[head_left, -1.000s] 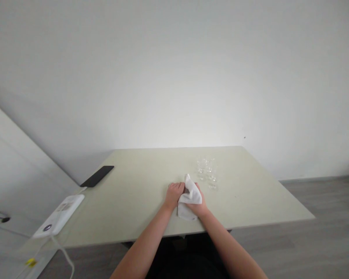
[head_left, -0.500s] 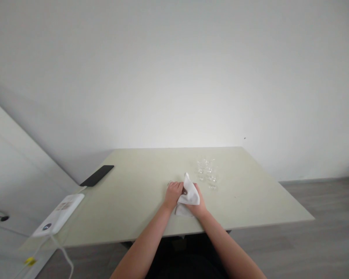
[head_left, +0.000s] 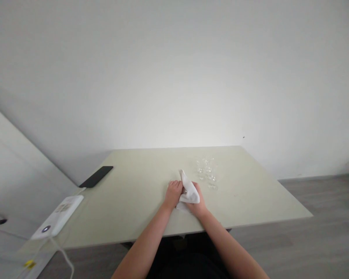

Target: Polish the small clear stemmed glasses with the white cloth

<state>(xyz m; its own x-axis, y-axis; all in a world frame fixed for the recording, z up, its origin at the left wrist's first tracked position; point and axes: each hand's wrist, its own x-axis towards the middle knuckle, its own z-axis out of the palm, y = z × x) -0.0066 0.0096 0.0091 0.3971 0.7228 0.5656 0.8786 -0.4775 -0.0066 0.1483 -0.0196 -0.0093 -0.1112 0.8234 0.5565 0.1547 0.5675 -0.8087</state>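
Note:
Close together near the front edge of the table, both my hands are at work on a white cloth and a clear glass. My left hand [head_left: 173, 193] is closed round the glass [head_left: 185, 191], of which only a shiny bit shows between the hands; the rest is covered by fingers and cloth. The white cloth [head_left: 189, 190] is gripped in my right hand [head_left: 199, 201], one corner sticking up and a fold hanging below toward the tabletop. Just beyond my right hand stand several clear stemmed-looking glasses [head_left: 208, 170] in a cluster.
The pale table [head_left: 139, 170] backs onto a white wall. On its left side lie a flat black object [head_left: 96, 176] and a white box-like device [head_left: 58, 217] with a white cable [head_left: 62, 252]. A white cabinet [head_left: 14, 162] stands at the left.
The cloth has shifted slightly, its raised corner tipping left and its lower fold drawn up a little. My hands stay almost in place.

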